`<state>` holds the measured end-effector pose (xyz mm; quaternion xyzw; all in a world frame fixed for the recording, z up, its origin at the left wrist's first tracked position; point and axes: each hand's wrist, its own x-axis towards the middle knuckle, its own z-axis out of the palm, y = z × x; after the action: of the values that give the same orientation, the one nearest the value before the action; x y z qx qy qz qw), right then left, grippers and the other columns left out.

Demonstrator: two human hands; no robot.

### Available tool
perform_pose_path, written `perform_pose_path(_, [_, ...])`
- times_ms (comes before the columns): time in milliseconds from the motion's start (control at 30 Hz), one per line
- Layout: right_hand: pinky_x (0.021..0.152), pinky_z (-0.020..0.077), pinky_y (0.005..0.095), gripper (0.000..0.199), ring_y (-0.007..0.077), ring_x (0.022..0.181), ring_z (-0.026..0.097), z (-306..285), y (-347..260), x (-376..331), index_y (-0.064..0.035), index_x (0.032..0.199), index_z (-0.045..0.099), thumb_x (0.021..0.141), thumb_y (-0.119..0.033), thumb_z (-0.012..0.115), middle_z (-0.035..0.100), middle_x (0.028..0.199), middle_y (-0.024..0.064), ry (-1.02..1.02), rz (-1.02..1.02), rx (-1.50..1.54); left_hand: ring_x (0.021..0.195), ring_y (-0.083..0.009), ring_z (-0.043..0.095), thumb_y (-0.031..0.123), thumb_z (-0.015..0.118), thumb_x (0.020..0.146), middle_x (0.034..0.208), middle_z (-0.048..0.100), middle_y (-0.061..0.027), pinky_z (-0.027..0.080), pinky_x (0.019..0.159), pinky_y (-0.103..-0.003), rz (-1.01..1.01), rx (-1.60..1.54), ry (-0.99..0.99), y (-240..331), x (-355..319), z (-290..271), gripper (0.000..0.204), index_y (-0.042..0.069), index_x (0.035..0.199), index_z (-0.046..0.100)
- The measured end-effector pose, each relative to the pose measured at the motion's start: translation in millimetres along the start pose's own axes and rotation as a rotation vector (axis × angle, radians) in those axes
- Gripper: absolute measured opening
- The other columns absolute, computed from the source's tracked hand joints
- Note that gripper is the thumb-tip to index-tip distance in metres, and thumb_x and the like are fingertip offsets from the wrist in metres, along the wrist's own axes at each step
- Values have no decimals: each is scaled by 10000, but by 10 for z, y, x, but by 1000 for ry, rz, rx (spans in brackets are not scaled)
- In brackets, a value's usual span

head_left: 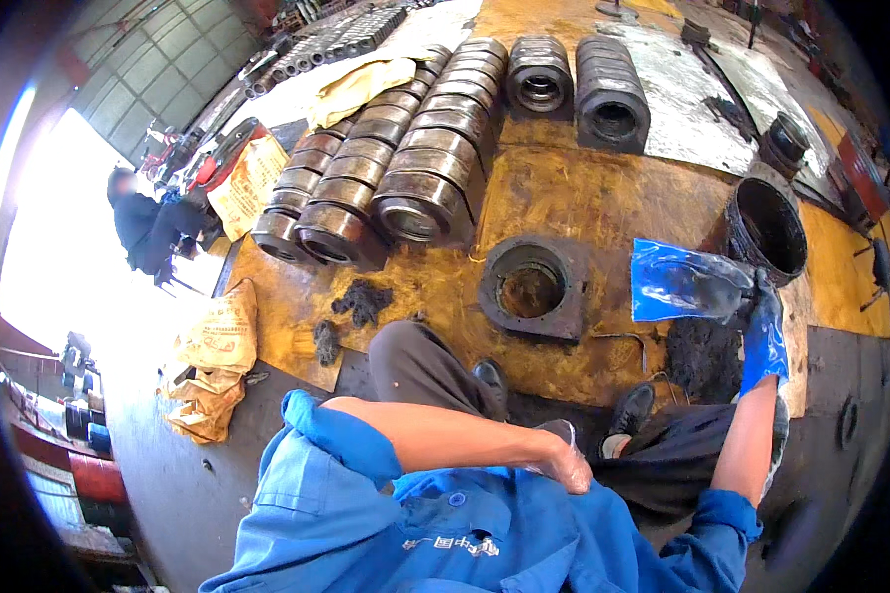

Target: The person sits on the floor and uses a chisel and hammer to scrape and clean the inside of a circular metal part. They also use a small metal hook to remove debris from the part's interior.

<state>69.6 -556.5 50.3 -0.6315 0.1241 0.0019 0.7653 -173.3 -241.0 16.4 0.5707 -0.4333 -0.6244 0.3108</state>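
Note:
My right hand (767, 321), partly wrapped in blue plastic and dark with grease at the fingers, is closed on a grease-smeared blue plastic sheet (674, 284) that stretches out to the left. Just beyond it stands a black, grease-coated ring (793, 239) with an open top. My left hand (567, 466) is in front of my lap, with what looks like clear plastic around it; its fingers are mostly hidden. Ahead of my knees, a square dark metal block (567, 314) with a round bore lies on the stained board.
Rows of metal housings (420, 198) stand ahead at the left, with more blocks (613, 109) farther back. Dark greasy rags (364, 300) and a black clump (702, 356) lie on the board. Crumpled yellow sacks (218, 336) are at left. Another person (148, 222) sits far left.

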Motion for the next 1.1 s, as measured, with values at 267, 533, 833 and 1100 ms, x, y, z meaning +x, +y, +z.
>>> perform_pose_path(267, [868,498,296,321,156,920,626,-49,34,80,-52,1079,687,989,-319,533,692,1036,34,-153,-17,171,747,-185,665,260,570,917,939,722,-71,543,756,-360,-69,-938,1,-70,-14,176,261,45,993,697])
perform_pose_path(533, [796,569,359,407,216,881,683,296,-35,-332,-102,1174,656,982,-422,492,701,1068,92,-88,51,70,857,-219,665,278,547,915,1017,705,-104,518,834,-388,-66,-1094,13,17,-154,331,328,6,1041,682])
perform_pose_path(833, [878,492,305,369,162,951,628,136,-49,-67,-62,1131,675,982,-357,510,688,1064,46,-21,-43,-60,863,-303,651,386,483,935,922,689,-152,508,826,-419,-171,214,592,71,-433,-271,395,41,988,668])
perform_pose_path(1100, [738,531,327,278,175,769,651,278,-100,-187,-95,1011,705,924,-347,623,713,918,45,22,56,65,708,-167,638,6,507,934,898,675,-96,548,630,-284,358,-1087,1617,-313,-906,-830,191,16,1098,604])
